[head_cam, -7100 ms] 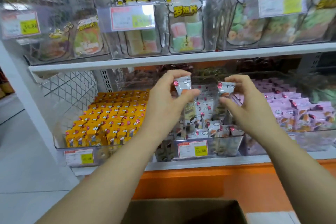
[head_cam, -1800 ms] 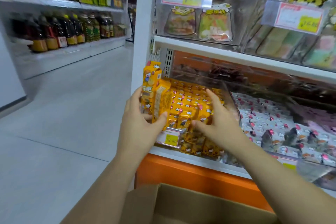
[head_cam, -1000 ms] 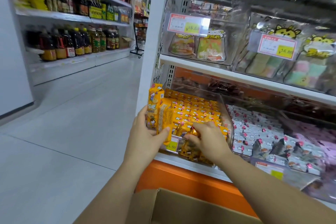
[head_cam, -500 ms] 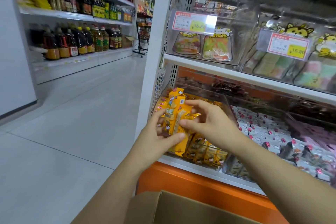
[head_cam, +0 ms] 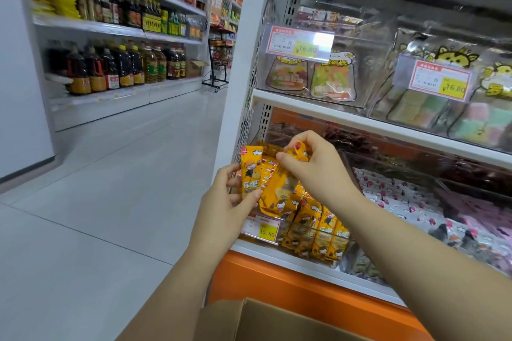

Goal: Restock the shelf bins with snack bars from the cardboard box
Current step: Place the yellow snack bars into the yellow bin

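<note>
– Since the frame half a second back, the right hand (head_cam: 318, 171) has been raised a little, and one yellow bar (head_cam: 298, 151) has been drawn up and away from the rest.

– How are the hands occupied?

– A bundle of yellow snack bars (head_cam: 250, 174) is gripped upright between the thumb and fingers of the left hand (head_cam: 224, 205). The single yellow bar is pinched by the right hand's thumb and fingertips, at about 1 o'clock from the bundle.

– Why are they held so?

– The bundle is judged to be kept as a ready supply, so that bars can be peeled off singly and stood in rows. The clear bin (head_cam: 343, 238) lies at 5 o'clock from the hands, on the lower shelf (head_cam: 277, 253). Bars of the same kind are already stood on end in it.

– And the cardboard box (head_cam: 263, 321)?

– It is seen at 6 o'clock, at the bottom edge of the view, with a flap open. Its contents are hidden.

– What can be read?

– "15.80" is printed on the yellow patch of the price tag (head_cam: 263, 231) fixed to the bin front. "¥16.80" is shown on an upper tag (head_cam: 300, 44) at 12 o'clock and on a second tag (head_cam: 440, 81) at 2 o'clock, both above the upper shelf (head_cam: 360, 120). Two large white characters are carried on the front packet of the bundle, perhaps 乐吧, though this cannot be told for sure. Finer print is blurred.
</note>
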Motion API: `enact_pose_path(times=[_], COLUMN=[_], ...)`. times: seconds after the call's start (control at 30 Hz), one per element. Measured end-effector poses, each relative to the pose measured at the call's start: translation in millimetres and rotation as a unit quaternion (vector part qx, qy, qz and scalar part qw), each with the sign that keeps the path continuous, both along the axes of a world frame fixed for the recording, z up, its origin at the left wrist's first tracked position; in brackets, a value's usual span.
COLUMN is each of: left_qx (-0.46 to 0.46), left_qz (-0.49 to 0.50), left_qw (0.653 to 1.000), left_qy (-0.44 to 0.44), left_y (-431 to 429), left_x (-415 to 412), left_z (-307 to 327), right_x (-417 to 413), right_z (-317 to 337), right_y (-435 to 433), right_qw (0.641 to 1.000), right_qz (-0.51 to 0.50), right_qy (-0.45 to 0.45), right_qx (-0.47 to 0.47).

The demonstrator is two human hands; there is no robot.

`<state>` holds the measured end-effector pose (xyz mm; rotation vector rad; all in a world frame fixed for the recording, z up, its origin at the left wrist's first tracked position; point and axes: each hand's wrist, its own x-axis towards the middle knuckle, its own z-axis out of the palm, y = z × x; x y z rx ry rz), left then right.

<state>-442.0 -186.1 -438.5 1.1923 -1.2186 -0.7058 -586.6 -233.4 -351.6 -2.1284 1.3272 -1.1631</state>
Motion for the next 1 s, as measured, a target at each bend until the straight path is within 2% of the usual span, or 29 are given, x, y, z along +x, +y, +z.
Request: enact_pose_path(times=[0.2,0.37,0.5,0.63,0.77,0.87,1.0], left_qx=[-0.001,0.023,0.043,0.059,0.066,0.067,0.086], left_qz=[0.073,0.11,0.107,0.114,0.107,0.104,0.101], left_qw=[0.996,0.986,0.97,0.942,0.89,0.887,0.857], left_qy=[-0.049,-0.127,-0.212,-0.309,-0.438,-0.446,-0.497], left_y=[-5.6,-14.8,-19.5,-27.1,-21.6,-20.7,-19.1], left_x=[6.5,4.4,-6.3,-11.2,-11.6,-11.0,-9.8], left_z=[-1.3,-9.2,-12.8,-14.3,-8.1,-5.0,-9.5], right_x=[11.3,10.9,8.3,8.8,-2.0,-7.4,-7.1], right_z=[3.9,-1.5,-12.5,-22.6,-33.4,-44.2,-56.5], right_y=[-14.3,-15.8,-14.2,-17.8,-19.2,-14.3,-3.7], right_qw=[1.0,0.985,0.978,0.969,0.954,0.957,0.96], right_qz=[0.003,0.025,0.009,-0.014,-0.059,-0.058,-0.056], right_qy=[0.027,0.172,0.21,0.245,0.29,0.278,0.266], right_qx=[-0.007,0.017,-0.001,-0.026,-0.041,-0.05,-0.075])
